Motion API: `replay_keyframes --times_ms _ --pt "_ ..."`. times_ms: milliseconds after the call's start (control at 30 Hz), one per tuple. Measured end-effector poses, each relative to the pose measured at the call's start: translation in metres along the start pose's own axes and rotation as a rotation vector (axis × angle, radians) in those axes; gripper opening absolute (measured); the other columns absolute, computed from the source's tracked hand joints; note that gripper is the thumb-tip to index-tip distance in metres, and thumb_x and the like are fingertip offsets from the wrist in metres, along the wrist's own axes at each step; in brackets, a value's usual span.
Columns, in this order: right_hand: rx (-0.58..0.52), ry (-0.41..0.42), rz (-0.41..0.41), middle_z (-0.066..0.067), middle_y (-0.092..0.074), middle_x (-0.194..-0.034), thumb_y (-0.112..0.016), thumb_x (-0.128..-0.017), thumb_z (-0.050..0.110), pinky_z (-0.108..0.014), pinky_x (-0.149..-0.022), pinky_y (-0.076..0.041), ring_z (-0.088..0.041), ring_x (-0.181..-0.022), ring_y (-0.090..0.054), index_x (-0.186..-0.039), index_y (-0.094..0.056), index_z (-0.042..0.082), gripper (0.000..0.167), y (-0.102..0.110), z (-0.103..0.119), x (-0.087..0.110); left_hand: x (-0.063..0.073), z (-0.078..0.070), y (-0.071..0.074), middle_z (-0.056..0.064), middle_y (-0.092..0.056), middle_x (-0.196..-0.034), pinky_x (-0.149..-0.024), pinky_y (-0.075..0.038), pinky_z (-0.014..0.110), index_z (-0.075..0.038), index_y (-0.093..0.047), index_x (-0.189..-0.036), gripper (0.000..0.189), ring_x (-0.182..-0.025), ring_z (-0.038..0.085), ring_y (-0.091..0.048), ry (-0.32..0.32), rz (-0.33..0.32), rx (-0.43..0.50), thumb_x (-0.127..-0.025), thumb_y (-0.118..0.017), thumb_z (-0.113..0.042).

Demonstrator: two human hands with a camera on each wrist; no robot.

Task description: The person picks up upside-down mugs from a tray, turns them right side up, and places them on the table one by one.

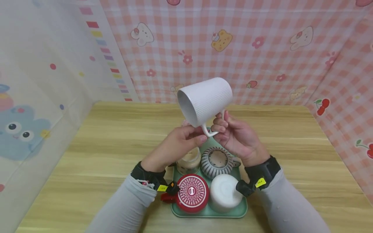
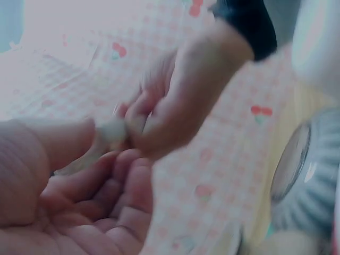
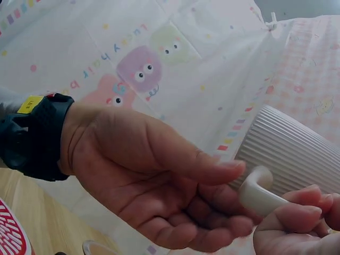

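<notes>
A white ribbed mug point(image 1: 208, 100) is held up over the tray, tilted on its side with its mouth toward the left and its handle underneath. My right hand point(image 1: 237, 136) grips the handle, fingers curled round it. Close to the handle's other end is my left hand point(image 1: 180, 139), thumb and loosely bent fingers apart. In the right wrist view a gap shows between that thumb and the fingers, beside the handle point(image 3: 263, 199). The left wrist view is blurred there, so whether the left hand touches the handle is unclear.
Below the hands, a green tray point(image 1: 204, 213) bears upside-down cups: a red mug point(image 1: 192, 193), a white cup point(image 1: 225, 192), a grey ribbed cup point(image 1: 218, 161) and a beige cup point(image 1: 189, 160). Patterned cloths hang behind and at both sides of the wooden table point(image 1: 291, 161).
</notes>
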State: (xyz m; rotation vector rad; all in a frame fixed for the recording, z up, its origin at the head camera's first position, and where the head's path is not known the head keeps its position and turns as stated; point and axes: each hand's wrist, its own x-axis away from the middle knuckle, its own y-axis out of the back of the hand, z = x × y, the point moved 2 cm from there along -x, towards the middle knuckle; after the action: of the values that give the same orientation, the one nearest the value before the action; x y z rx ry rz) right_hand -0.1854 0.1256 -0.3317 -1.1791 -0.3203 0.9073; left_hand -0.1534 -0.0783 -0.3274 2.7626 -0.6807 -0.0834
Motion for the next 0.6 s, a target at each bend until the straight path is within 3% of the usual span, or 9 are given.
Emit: replay_keyframes --times_ms 133,300,433,600 --pt "-0.029 0.009 -0.034 -0.009 -0.06 -0.09 -0.028 -0.113 0.026 -0.026 -0.07 -0.046 -0.02 -0.084 -0.059 -0.11 -0.058 0.001 0.039 0.0 -0.002 -0.001 -0.001 0.0 -0.006 0.008 -0.062 -0.133 -0.103 -0.055 0.046 -0.004 -0.069 -0.13 0.032 -0.119 0.023 -0.063 0.037 -0.079 0.184 -0.103 -0.066 -0.02" --pt "0.042 0.018 -0.056 -0.008 -0.065 -0.092 -0.029 -0.113 0.025 -0.024 -0.072 -0.05 -0.018 -0.089 -0.063 -0.109 -0.061 0.002 0.04 0.0 -0.005 -0.002 -0.001 -0.001 -0.008 0.011 -0.07 -0.124 -0.1 -0.054 0.039 -0.003 -0.068 -0.127 0.028 -0.113 0.018 -0.063 0.04 -0.159 0.29 -0.103 -0.065 -0.018" --pt "0.183 0.017 -0.098 -0.006 -0.07 -0.097 -0.031 -0.113 0.023 -0.022 -0.077 -0.055 -0.015 -0.094 -0.068 -0.108 -0.065 0.004 0.039 0.0 -0.004 -0.002 0.001 -0.005 -0.01 0.012 -0.07 -0.126 -0.099 -0.053 0.036 -0.001 -0.066 -0.13 0.029 -0.117 0.016 -0.062 -0.005 -0.181 0.314 -0.104 -0.064 -0.015" --pt "0.49 0.017 -0.225 -0.001 -0.071 -0.098 -0.043 -0.111 0.022 -0.02 -0.079 -0.056 -0.011 -0.092 -0.068 -0.105 -0.071 0.009 0.033 0.002 -0.002 0.0 0.005 -0.01 -0.013 0.016 -0.069 -0.122 -0.092 -0.052 0.029 0.002 -0.065 -0.129 0.028 -0.11 0.013 -0.061 -0.062 -0.184 0.293 -0.104 -0.062 -0.01"
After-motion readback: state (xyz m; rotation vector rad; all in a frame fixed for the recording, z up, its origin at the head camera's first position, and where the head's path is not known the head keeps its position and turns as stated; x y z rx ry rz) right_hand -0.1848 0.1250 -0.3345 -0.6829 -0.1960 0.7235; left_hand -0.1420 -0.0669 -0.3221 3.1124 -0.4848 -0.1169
